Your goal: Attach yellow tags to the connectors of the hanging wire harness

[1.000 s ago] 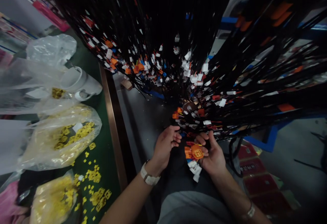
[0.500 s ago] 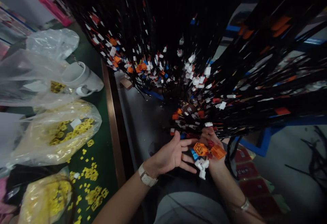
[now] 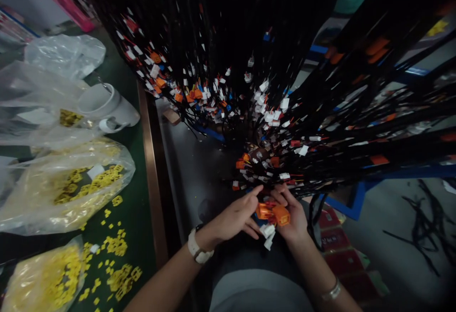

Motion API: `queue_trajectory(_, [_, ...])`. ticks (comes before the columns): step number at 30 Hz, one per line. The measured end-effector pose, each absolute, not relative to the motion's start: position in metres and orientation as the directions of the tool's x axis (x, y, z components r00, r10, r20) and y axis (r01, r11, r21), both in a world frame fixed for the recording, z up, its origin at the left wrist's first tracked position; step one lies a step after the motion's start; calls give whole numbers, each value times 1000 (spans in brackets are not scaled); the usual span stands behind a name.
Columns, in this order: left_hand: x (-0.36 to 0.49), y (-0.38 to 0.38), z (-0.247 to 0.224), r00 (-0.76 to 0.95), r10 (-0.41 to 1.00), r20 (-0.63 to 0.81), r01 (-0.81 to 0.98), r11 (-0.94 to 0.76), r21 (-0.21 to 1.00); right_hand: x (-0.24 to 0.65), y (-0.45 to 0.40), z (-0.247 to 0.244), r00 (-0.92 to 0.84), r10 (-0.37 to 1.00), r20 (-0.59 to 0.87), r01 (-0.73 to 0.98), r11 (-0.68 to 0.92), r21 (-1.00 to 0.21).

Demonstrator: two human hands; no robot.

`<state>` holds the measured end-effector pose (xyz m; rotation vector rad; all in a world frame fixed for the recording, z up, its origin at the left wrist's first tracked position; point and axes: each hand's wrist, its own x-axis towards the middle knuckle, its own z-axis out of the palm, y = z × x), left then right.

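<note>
Two orange plugs (image 3: 282, 215) are held at five o'clock from the middle of the view, between the left hand (image 3: 232, 219) and the right hand (image 3: 296, 222). White plugs (image 3: 268, 236) are seen dangling at the six o'clock side of the same cluster. The cluster is cradled by the right hand, whose fingers are curled about its upper end; that grip is closed on it. The cluster is met by the left hand from nine o'clock, with the fingers bent; whether anything is pinched in this grip cannot be told, as the fingertips are partly hidden.

Compared with half a second ago, the left palm is no longer spread and turned up: it is now rolled over and its fingers are drawn in. The orange plug that lay over the base of the right palm is now shifted toward the gap between the hands. By this, it is judged, the work is shared by both hands, the cluster being steadied by the right and handled by the left.

Black cables (image 3: 228, 22) are hung from eleven o'clock round to three. Between seven and ten, a bag (image 3: 46, 212), yellow pieces (image 3: 119, 278) and a mug (image 3: 123, 112) are carried by the green worktop (image 3: 135, 207).
</note>
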<state>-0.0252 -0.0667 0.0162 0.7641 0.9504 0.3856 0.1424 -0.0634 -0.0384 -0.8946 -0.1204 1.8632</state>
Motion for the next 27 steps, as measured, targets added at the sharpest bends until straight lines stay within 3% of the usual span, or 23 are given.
queue_trajectory(3, [-22,-70,17,342,821,-457,389,318,864,142,-75,-39,-165,806,-569,-680,-510,-526])
queue_trajectory(6, [-23,-69,13,275,921,-275,516,100,850,145,-88,-42,-101,813,-574,-521,-535,-666])
queue_trajectory(12, [-31,-59,-1,207,968,-140,551,3,834,153,-105,-39,-214,844,-491,-165,-527,-834])
queue_trajectory(17, [-32,-53,-2,232,961,-151,595,-17,804,155,-111,-26,-407,799,-442,6,-482,-876])
queue_trajectory(27, [-24,-59,17,503,852,-147,310,-19,950,140,-112,18,-703,625,-340,262,-216,-940])
